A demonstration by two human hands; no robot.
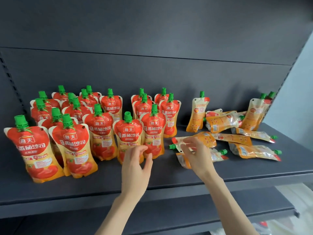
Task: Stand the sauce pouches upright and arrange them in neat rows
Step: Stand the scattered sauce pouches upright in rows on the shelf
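Note:
Several red tomato sauce pouches with green caps stand upright in rough rows on the left and middle of the dark shelf [101,184]. The nearest middle one [128,138] stands just beyond my left hand [137,165], which hovers open in front of it with relaxed fingers, holding nothing. Several pouches lie flat on the right, orange backs up. My right hand [196,154] reaches over a lying pouch [201,141], its fingers spread above it; whether they touch it is unclear. Another flat pouch [218,155] lies partly under that hand.
An upright pouch [197,112] shows its orange back at centre right, and others [255,112] lean against the right shelf upright. More flat pouches [254,150] lie toward the right edge. The shelf's front lip runs below my wrists. A lower shelf sits beneath.

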